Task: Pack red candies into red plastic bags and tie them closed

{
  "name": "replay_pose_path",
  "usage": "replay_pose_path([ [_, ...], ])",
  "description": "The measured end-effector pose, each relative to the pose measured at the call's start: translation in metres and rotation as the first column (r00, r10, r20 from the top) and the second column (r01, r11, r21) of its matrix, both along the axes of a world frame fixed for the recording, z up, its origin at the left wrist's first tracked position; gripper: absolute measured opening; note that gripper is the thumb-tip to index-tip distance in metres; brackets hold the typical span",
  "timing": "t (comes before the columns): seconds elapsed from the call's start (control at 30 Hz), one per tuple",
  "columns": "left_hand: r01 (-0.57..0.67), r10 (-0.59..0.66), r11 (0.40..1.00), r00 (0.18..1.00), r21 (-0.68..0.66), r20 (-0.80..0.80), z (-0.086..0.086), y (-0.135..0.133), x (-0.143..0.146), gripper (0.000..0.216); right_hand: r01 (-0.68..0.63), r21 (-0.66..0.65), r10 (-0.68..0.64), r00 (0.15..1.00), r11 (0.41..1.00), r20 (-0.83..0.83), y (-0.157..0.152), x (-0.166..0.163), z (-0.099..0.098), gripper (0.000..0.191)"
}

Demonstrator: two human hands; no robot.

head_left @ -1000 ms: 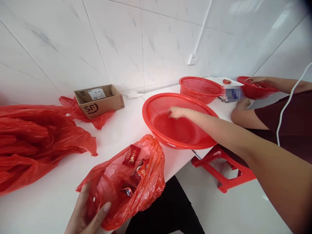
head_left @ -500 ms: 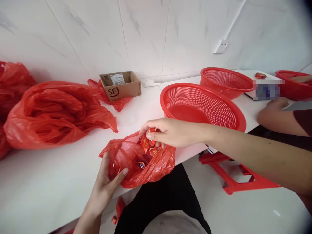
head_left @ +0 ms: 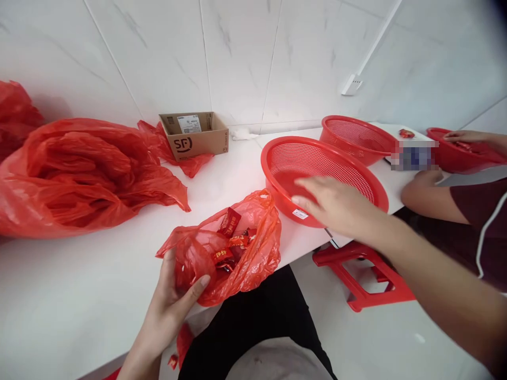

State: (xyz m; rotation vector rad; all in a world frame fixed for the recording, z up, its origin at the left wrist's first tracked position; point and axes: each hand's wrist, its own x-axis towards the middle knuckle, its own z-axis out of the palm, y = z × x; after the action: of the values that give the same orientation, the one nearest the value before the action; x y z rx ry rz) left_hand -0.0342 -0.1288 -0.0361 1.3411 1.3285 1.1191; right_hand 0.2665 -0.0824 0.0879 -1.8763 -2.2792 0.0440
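Note:
My left hand (head_left: 174, 298) grips the near edge of a small red plastic bag (head_left: 253, 258) at the front edge of the white counter (head_left: 79, 285); its mouth is held open. Several red-wrapped candies (head_left: 225, 248) lie inside. My right hand (head_left: 335, 203) hovers palm down over the near rim of a big red mesh basket (head_left: 277, 153), to the right of the bag. Its fingers are held together and slightly blurred, and whatever lies under them is hidden.
Crumpled large red bags (head_left: 87, 174) fill the counter's left. A small cardboard box (head_left: 196, 137) stands by the wall. Two more red baskets (head_left: 356, 137) (head_left: 463, 155) sit to the right, where another person's hands (head_left: 423, 177) work. A red stool (head_left: 356, 279) stands on the floor.
My right hand went from the big basket into the small bag among the candies, then pulled out and swung right, back over the basket's rim. My left hand kept holding the bag.

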Motion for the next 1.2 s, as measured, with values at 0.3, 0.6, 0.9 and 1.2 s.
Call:
replay_pose_path([
  [0.3,-0.051,0.052,0.999,0.996,0.010,-0.071,-0.010,0.008,-0.002,0.083,-0.093,0.083,0.086,0.992,0.992,0.089,-0.069,-0.023,-0.078,0.039],
  [0.6,-0.063,0.062,0.998,0.997,-0.016,-0.043,-0.002,0.007,0.004,0.086,-0.113,0.221,0.114,0.993,0.969,0.010,-0.021,0.003,-0.055,0.039],
  [0.9,-0.064,0.059,0.997,0.990,-0.038,-0.125,0.008,-0.005,0.001,0.079,-0.157,0.533,0.424,0.800,0.831,-0.424,0.016,-0.018,-0.052,0.031],
  [1.2,-0.135,0.066,0.975,0.936,-0.179,-0.347,0.011,-0.023,-0.046,0.065,-0.176,0.152,0.231,0.801,0.973,-0.552,0.012,-0.026,-0.098,0.012],
])
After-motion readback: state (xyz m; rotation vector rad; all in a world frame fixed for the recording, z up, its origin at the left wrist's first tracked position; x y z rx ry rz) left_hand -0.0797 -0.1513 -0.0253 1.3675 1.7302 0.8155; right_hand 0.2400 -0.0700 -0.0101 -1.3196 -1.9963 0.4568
